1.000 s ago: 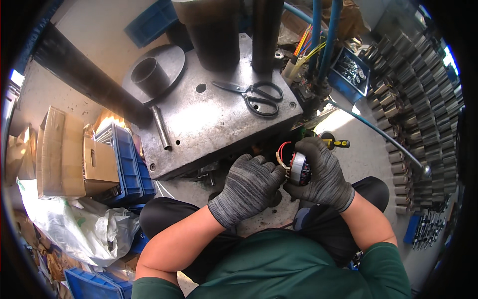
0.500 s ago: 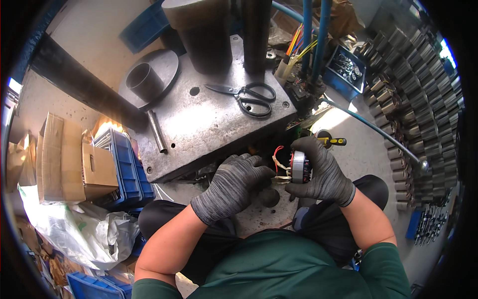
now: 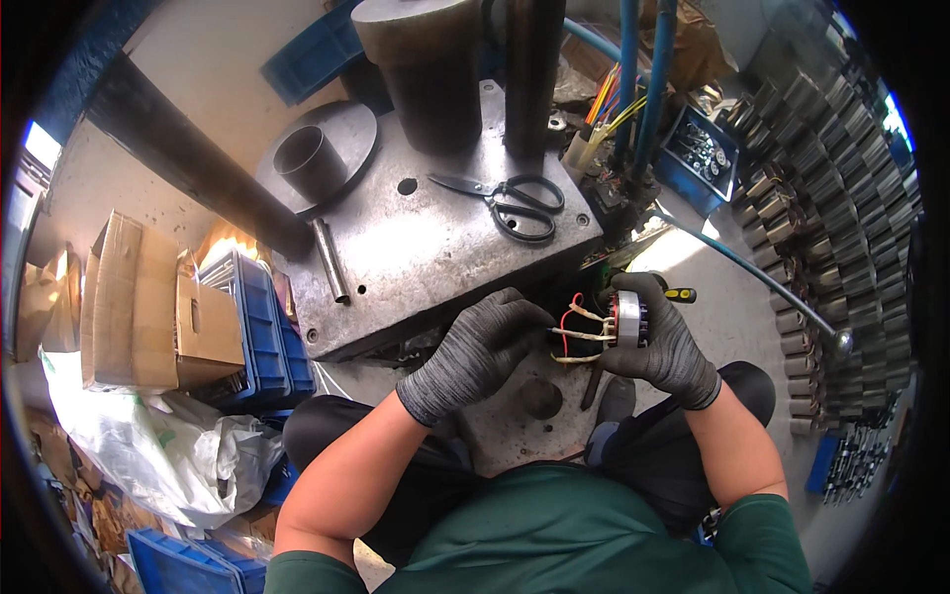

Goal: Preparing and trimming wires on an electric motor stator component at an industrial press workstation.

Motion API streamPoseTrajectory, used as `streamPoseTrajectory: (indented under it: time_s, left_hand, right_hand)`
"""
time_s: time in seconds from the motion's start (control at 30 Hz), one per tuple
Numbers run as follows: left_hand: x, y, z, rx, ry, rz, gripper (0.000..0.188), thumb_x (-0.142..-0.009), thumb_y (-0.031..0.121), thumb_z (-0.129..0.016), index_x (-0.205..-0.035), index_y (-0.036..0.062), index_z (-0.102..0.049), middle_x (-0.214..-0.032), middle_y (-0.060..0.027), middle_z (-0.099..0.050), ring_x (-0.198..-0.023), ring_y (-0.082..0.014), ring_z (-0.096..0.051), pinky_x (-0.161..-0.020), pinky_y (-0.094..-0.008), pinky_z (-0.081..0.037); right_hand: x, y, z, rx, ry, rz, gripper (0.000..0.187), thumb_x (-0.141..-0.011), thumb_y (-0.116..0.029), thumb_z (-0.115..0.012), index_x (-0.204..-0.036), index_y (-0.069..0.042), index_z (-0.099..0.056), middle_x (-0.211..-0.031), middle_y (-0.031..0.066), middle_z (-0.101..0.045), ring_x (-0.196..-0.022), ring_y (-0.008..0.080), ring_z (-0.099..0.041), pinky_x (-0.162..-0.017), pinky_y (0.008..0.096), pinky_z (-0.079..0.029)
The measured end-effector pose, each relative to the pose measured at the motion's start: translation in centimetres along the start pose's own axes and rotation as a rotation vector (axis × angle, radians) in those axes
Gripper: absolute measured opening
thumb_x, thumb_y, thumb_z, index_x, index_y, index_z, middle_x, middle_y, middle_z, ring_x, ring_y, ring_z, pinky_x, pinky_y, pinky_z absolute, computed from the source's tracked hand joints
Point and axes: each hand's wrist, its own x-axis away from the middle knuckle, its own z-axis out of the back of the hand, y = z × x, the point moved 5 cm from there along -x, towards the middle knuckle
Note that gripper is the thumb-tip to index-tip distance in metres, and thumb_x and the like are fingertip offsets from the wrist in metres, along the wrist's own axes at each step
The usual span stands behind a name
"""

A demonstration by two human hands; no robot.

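In front of the metal machine bed, both my hands wear grey knit gloves. My right hand point(image 3: 673, 353) wraps round a motor stator point(image 3: 628, 319), a short silvery ring with dark windings, held on its side. From its left face several wire leads point(image 3: 588, 336) in pale sleeving stick out, and a red one curves among them. My left hand point(image 3: 471, 348) has its thumb and fingers pinched together at the tip of the middle lead. Black-handled scissors point(image 3: 513, 203) lie on the machine bed point(image 3: 396, 252) beyond, partly opened.
A steel tube point(image 3: 332, 261) and a round plate with a ring point(image 3: 309, 163) rest on the bed. Blue crates point(image 3: 259, 327) and cardboard boxes point(image 3: 139, 307) stand left. At right are stacked metal cores point(image 3: 841, 198), a blue parts bin point(image 3: 698, 158) and a slanting rod point(image 3: 762, 267).
The stator in my right hand has moved right, away from my left hand, so more of its leads shows. It has also turned slightly. The whole view has shifted a little.
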Motion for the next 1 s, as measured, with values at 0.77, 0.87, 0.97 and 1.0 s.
streamPoseTrajectory:
  time_s: [0.77,0.87,0.97,1.0]
  left_hand:
    - [0.9,0.7,-1.6,0.198,0.007,0.156,0.024,-0.089,0.019,-0.082,-0.101,0.0016,-0.071,-0.09,-0.0118,-0.066,-0.085,-0.0237,-0.069,-0.079,-0.0366,-0.056]
    - [1.1,2.8,-1.6,0.02,0.142,-0.015,0.021,-0.081,0.01,-0.084,-0.094,0.0039,-0.07,-0.086,-0.0093,-0.062,-0.079,-0.0239,-0.065,-0.073,-0.0373,-0.053]
    - [1.0,4.8,-1.2,-0.24,0.285,-0.238,0.024,-0.074,0.003,-0.084,-0.091,0.0064,-0.068,-0.084,-0.0077,-0.059,-0.077,-0.0248,-0.061,-0.07,-0.0386,-0.05]
    - [1.1,5.4,-1.1,-0.348,0.344,-0.335,0.027,-0.07,0.001,-0.084,-0.091,0.0073,-0.068,-0.084,-0.0081,-0.058,-0.076,-0.0275,-0.061,-0.07,-0.0409,-0.05]
  right_hand:
    - [-0.2,-0.5,-1.4,0.221,-0.065,0.239,0.09,-0.069,-0.017,-0.096,-0.144,-0.012,-0.046,-0.127,0.0072,-0.057,-0.118,0.019,-0.06,-0.098,0.0366,-0.054]
    - [-0.1,-0.9,-1.8,0.196,0.004,0.278,0.091,-0.068,-0.019,-0.095,-0.143,-0.008,-0.044,-0.122,0.0083,-0.058,-0.112,0.0185,-0.062,-0.095,0.0372,-0.055]
    - [-0.2,-0.6,-2.5,-0.008,0.035,0.153,0.091,-0.067,-0.021,-0.095,-0.142,-0.007,-0.045,-0.122,0.0098,-0.058,-0.112,0.0201,-0.062,-0.096,0.0382,-0.055]
    - [-0.2,-0.3,-2.5,-0.099,0.043,0.094,0.09,-0.067,-0.022,-0.095,-0.141,-0.007,-0.046,-0.122,0.0112,-0.057,-0.112,0.0214,-0.062,-0.097,0.0386,-0.054]
